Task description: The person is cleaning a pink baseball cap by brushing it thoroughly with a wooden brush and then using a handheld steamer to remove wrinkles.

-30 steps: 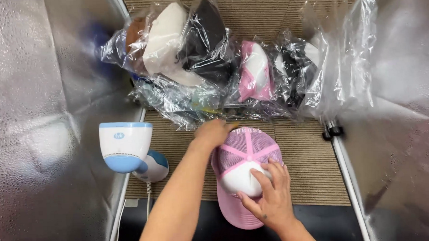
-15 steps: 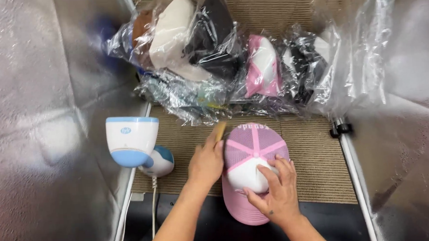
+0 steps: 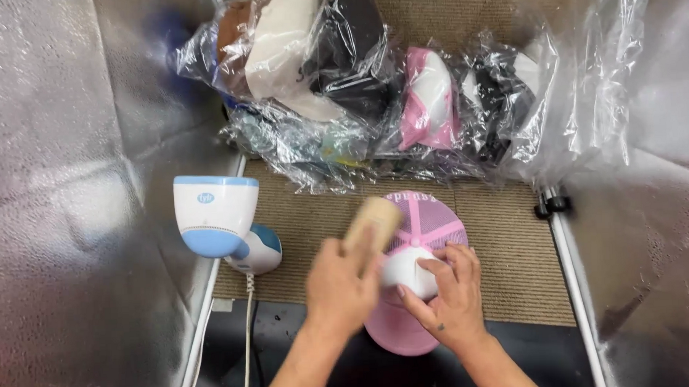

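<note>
A pink mesh-backed cap (image 3: 429,221) with a white front panel lies on the brown mat, its pink brim (image 3: 395,337) toward me. My right hand (image 3: 443,297) rests on the cap's white front, fingers curled over it and pressing it down. My left hand (image 3: 340,281) grips a tan wooden-looking brush or block (image 3: 372,219), blurred by motion, at the cap's left side.
A white and blue handheld steamer (image 3: 215,217) with a cord stands at the left on the brown mat (image 3: 307,218). Several caps in clear plastic bags (image 3: 371,93) pile at the back. Silver foil walls (image 3: 62,196) enclose both sides.
My left hand has drawn back from the cap's far edge toward me along its left side, and the tan block in it now shows. My right hand stays on the cap front.
</note>
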